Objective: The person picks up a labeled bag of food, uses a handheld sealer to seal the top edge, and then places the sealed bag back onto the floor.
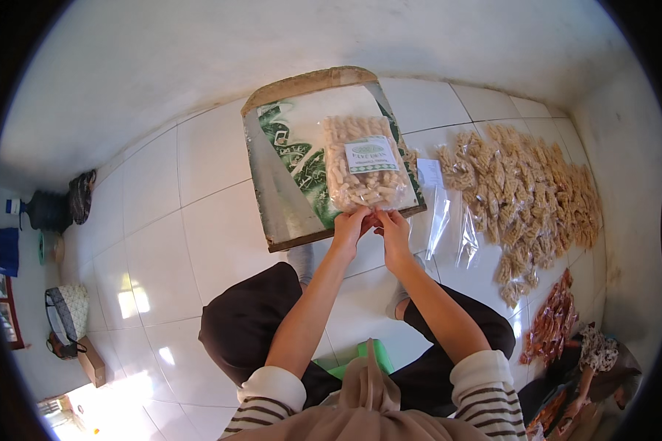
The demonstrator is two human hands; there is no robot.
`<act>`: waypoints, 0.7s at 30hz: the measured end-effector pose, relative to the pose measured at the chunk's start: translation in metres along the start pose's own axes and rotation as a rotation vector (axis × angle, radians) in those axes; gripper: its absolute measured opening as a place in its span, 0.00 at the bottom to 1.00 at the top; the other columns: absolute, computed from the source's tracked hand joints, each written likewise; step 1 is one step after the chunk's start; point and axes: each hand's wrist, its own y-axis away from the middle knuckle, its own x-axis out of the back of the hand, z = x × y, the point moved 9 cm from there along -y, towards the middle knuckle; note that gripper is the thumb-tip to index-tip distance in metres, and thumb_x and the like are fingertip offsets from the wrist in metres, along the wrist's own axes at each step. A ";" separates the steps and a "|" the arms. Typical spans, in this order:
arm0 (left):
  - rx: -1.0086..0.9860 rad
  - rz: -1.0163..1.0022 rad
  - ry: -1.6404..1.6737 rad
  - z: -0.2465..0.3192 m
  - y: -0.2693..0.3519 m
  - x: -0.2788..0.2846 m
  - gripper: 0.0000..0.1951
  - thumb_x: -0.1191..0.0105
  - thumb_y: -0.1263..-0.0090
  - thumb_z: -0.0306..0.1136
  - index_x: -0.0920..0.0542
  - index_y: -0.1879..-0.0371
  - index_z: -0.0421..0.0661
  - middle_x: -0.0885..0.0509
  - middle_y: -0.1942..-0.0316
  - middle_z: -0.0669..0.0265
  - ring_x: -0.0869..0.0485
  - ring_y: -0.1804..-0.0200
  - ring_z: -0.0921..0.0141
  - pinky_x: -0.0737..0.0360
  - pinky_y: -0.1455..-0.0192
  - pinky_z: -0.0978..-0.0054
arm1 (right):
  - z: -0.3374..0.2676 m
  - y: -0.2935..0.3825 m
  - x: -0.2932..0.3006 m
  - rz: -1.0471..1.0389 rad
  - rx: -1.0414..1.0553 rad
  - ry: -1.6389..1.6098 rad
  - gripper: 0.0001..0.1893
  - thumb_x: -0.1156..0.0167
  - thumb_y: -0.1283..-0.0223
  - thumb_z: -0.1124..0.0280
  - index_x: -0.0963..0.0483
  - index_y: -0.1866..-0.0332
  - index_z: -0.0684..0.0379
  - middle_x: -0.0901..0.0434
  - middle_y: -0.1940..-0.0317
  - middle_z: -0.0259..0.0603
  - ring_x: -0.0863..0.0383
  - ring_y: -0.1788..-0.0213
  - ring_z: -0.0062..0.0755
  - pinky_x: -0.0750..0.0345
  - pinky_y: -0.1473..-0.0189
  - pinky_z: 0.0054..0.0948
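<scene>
A clear plastic bag of pale, finger-shaped snacks (339, 171) lies on a low wooden table (287, 212), its labelled face up. The table top is worn, with green and white print. At the near end of the bag, my left hand (353, 221) and my right hand (389, 221) meet and pinch the gathered plastic mouth between their fingers. The fingertips are partly hidden, so how the plastic is folded cannot be seen. The printed label (371, 155) bears writing and faces away from me.
Flat empty plastic bags (437, 220) and printed paper labels (430, 172) lie right of the table. Beyond them spreads a heap of filled snack packets (513, 193). Reddish packets (551, 322) lie nearer, beside another person (596, 375). A green stool (383, 358) is beneath me.
</scene>
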 end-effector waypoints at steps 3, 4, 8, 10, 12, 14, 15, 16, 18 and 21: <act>-0.039 0.013 -0.049 -0.001 -0.003 0.001 0.10 0.45 0.42 0.29 0.23 0.65 0.35 0.19 0.69 0.64 0.18 0.69 0.74 0.20 0.64 0.82 | 0.001 -0.005 0.003 0.045 0.005 -0.036 0.09 0.41 0.43 0.66 0.26 0.71 0.61 0.25 0.79 0.31 0.28 0.75 0.18 0.34 0.71 0.19; -0.049 0.014 -0.066 -0.002 -0.004 0.000 0.10 0.45 0.42 0.29 0.23 0.65 0.36 0.19 0.69 0.64 0.18 0.69 0.74 0.20 0.64 0.82 | 0.002 -0.007 0.005 0.051 0.002 -0.058 0.09 0.41 0.43 0.67 0.26 0.73 0.61 0.26 0.80 0.30 0.29 0.76 0.18 0.35 0.72 0.19; -0.087 0.082 0.011 -0.010 0.000 -0.007 0.05 0.46 0.42 0.30 0.24 0.71 0.41 0.24 0.76 0.71 0.24 0.74 0.79 0.23 0.65 0.84 | 0.008 -0.010 0.016 0.168 0.001 -0.102 0.05 0.43 0.47 0.73 0.28 0.76 0.58 0.28 0.81 0.29 0.33 0.78 0.16 0.37 0.74 0.18; -0.104 0.106 0.046 -0.015 0.001 -0.005 0.06 0.46 0.41 0.29 0.24 0.70 0.41 0.24 0.75 0.71 0.24 0.72 0.79 0.22 0.64 0.84 | 0.012 -0.012 0.018 0.224 0.032 -0.091 0.05 0.44 0.48 0.75 0.28 0.78 0.58 0.30 0.82 0.29 0.36 0.80 0.16 0.39 0.76 0.18; -0.159 0.169 0.077 -0.027 -0.008 0.008 0.07 0.46 0.40 0.28 0.24 0.67 0.38 0.22 0.73 0.68 0.21 0.71 0.76 0.22 0.66 0.82 | 0.019 -0.014 0.017 0.236 0.037 -0.081 0.06 0.44 0.48 0.74 0.28 0.78 0.60 0.30 0.83 0.29 0.35 0.79 0.16 0.39 0.75 0.19; -0.211 0.220 0.103 -0.032 -0.014 0.019 0.08 0.46 0.39 0.28 0.24 0.66 0.37 0.22 0.73 0.66 0.20 0.70 0.76 0.21 0.67 0.81 | 0.024 -0.015 0.011 0.239 0.053 -0.093 0.06 0.44 0.49 0.74 0.29 0.79 0.61 0.31 0.83 0.29 0.36 0.79 0.16 0.40 0.76 0.19; -0.222 0.234 0.111 -0.034 -0.013 0.020 0.08 0.46 0.39 0.28 0.24 0.65 0.37 0.22 0.73 0.66 0.20 0.70 0.76 0.21 0.67 0.81 | 0.027 -0.015 0.010 0.250 0.064 -0.109 0.06 0.44 0.49 0.75 0.29 0.79 0.60 0.32 0.83 0.29 0.36 0.80 0.16 0.41 0.77 0.19; -0.234 0.247 0.117 -0.034 -0.013 0.022 0.08 0.46 0.39 0.28 0.24 0.65 0.37 0.22 0.73 0.67 0.20 0.70 0.76 0.21 0.66 0.81 | 0.028 -0.015 0.010 0.261 0.075 -0.125 0.05 0.45 0.49 0.75 0.29 0.79 0.59 0.32 0.84 0.28 0.37 0.81 0.16 0.41 0.78 0.18; -0.195 0.200 0.116 -0.032 -0.007 0.016 0.06 0.46 0.38 0.29 0.25 0.68 0.40 0.23 0.72 0.68 0.22 0.69 0.76 0.21 0.61 0.80 | 0.030 -0.018 0.010 0.255 0.069 -0.117 0.05 0.45 0.49 0.75 0.29 0.79 0.59 0.32 0.83 0.28 0.37 0.81 0.16 0.41 0.78 0.18; -0.201 0.147 0.110 -0.028 -0.006 0.015 0.07 0.45 0.37 0.29 0.24 0.66 0.39 0.22 0.71 0.68 0.22 0.68 0.77 0.21 0.61 0.81 | 0.030 -0.020 0.010 0.251 0.072 -0.109 0.06 0.44 0.49 0.75 0.30 0.78 0.59 0.32 0.83 0.28 0.37 0.81 0.15 0.42 0.78 0.18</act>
